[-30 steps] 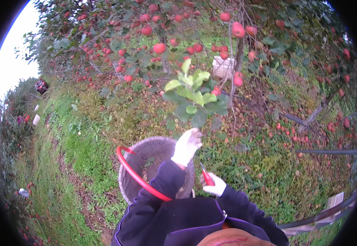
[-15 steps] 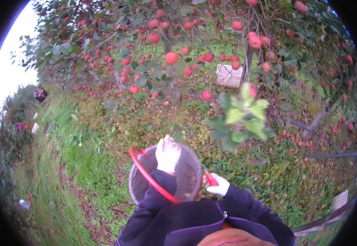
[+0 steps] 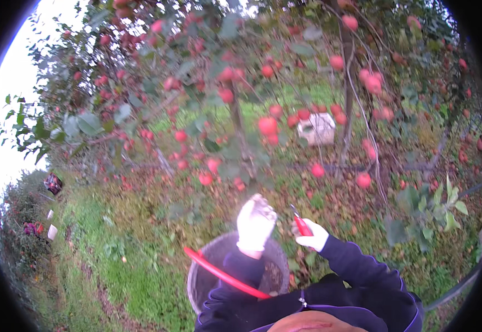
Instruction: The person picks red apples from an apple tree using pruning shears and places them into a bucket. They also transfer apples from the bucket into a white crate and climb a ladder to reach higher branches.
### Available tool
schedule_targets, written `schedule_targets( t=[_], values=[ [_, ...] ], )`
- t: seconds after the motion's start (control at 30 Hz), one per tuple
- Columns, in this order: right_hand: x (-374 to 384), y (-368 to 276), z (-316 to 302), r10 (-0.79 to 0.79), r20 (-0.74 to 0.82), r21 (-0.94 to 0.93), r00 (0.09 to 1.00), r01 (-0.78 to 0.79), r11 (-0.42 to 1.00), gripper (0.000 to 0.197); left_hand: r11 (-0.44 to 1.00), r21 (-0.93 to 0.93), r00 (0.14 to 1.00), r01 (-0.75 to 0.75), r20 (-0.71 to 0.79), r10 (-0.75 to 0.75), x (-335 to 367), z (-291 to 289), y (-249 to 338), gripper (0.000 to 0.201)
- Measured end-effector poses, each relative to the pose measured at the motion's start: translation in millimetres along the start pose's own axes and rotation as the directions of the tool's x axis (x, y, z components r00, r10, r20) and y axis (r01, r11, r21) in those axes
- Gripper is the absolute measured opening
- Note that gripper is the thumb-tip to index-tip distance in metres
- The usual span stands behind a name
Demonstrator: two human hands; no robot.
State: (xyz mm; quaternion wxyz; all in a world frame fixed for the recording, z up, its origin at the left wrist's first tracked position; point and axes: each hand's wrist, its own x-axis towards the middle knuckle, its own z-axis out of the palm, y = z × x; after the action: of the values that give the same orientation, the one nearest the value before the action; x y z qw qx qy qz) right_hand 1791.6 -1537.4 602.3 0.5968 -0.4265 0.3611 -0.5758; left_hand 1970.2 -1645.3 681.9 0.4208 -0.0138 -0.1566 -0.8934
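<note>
red clippers (image 3: 303, 227) sit in the white-gloved right hand (image 3: 313, 235), its fingers wrapped around the handles, the blade (image 3: 294, 211) pointing up and away from the body. the left hand (image 3: 256, 224), also gloved, is raised at the far rim of a grey bucket (image 3: 203, 285), fingers partly curled; i cannot tell if they hold anything. a red handle (image 3: 216, 268) crosses the left sleeve (image 3: 243, 266). beyond, red apples (image 3: 267, 126) hang, a white crate (image 3: 319, 131) behind some.
</note>
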Motion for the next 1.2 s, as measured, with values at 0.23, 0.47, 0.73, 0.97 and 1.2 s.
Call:
schedule_targets(
  t=[0.23, 0.47, 0.73, 0.97, 1.2],
  values=[
    [55, -57, -30, -0.218, -0.132, -0.622, 0.967, 0.09, 0.778, 0.058, 0.992, 0.112, 0.99, 0.064, -0.136, -0.048, 56, -6, 18, 0.022],
    [157, -111, -77, -0.334, -0.142, -0.836, 0.932, 0.068, 0.545, 0.068, 0.964, 0.264, 0.994, 0.023, -0.11, 0.007, 116, -31, 39, 0.035],
    [250, -148, -145, -0.494, 0.054, -0.974, 0.868, 0.155, 0.166, 0.061, 0.941, 0.317, 0.983, 0.116, -0.174, -0.063, 209, -85, 27, 0.045],
    [281, -167, -156, -0.428, 0.102, -0.995, 0.898, 0.102, -0.023, 0.044, 0.973, 0.227, 0.956, -0.046, -0.272, 0.108, 288, -104, 23, 0.049],
    [311, -193, -157, -0.334, 0.063, -0.985, 0.94, 0.004, -0.173, 0.034, 0.98, 0.146, 0.987, -0.137, -0.061, 0.147, 364, -95, 26, 0.066]
  ],
)
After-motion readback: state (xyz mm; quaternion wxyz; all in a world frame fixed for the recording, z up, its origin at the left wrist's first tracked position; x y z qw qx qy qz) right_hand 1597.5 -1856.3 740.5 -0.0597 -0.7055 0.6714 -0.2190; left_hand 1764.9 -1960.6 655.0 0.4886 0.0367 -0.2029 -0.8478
